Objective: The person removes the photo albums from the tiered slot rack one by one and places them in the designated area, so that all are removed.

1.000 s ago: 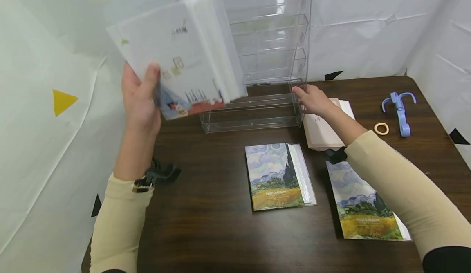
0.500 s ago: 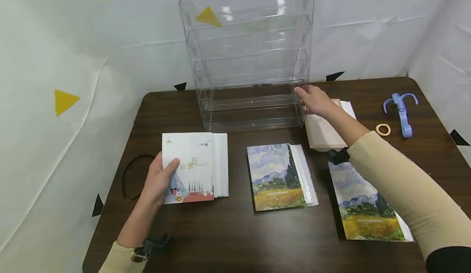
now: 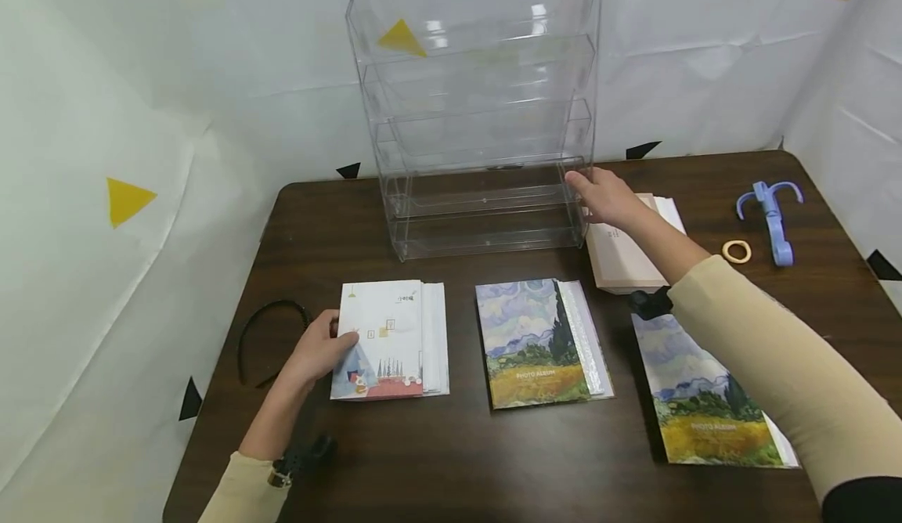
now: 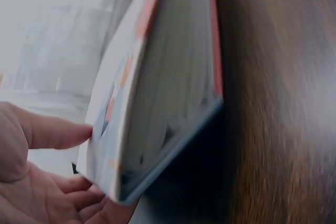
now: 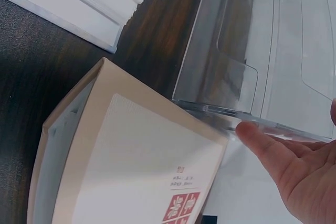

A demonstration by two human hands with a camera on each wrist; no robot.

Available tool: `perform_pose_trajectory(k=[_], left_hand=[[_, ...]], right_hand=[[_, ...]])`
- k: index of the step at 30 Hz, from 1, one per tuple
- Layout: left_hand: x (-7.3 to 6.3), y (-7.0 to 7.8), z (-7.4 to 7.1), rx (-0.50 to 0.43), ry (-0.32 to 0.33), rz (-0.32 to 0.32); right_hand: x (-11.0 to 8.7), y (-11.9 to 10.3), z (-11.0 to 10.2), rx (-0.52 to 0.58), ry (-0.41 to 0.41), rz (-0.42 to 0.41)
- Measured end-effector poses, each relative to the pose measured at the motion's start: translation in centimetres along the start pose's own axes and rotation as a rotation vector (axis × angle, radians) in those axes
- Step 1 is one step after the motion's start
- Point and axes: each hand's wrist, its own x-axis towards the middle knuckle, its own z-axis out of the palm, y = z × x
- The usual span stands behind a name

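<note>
In the head view, a white photo album [image 3: 380,355] with a small illustrated scene lies at the table's left, a strip of white pages showing at its right. My left hand [image 3: 320,351] holds its left edge. The left wrist view shows the thumb on the cover of the album [image 4: 176,72] and the other fingers at its spine. My right hand [image 3: 607,198] grips the right side of a clear tiered rack [image 3: 489,239] at the back. Seen from the right wrist, the hand [image 5: 299,171] lies along the rack's side panel [image 5: 220,77].
Two painted-landscape photo albums lie on the table, one in the middle [image 3: 532,351] and one at right [image 3: 705,421], partly under the right forearm. A beige album [image 3: 623,257] sits beside the rack. Farther right are a wooden ring [image 3: 736,252] and a blue hooked piece [image 3: 775,225]. A black band [image 3: 243,351] lies left.
My left hand has brought the white album down from in front of the rack to the table's left, then slightly right. The right hand stays at the rack's side.
</note>
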Motion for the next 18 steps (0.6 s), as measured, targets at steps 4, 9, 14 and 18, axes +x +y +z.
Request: perform_pose_trajectory(k=[4, 9, 14, 18], left_hand=[[0.1, -0.5, -0.3, 0.016, -0.021, -0.013], [0.0, -0.7, -1.1, -0.005, -0.023, -0.010], [-0.3, 0.2, -2.6, 0.041, 0.016, 0.022], [-0.7, 1.3, -4.0, 0.132, 0.083, 0.108]], right_hand=[[-0.1, 0.0, 0.0, -0.005, -0.003, -0.007], [-0.1, -0.4, 0.0, 0.002, -0.002, -0.022], [0.1, -0.3, -0.1, 0.010, -0.004, -0.024], [0.2, -0.2, -0.2, 0.018, -0.006, -0.018]])
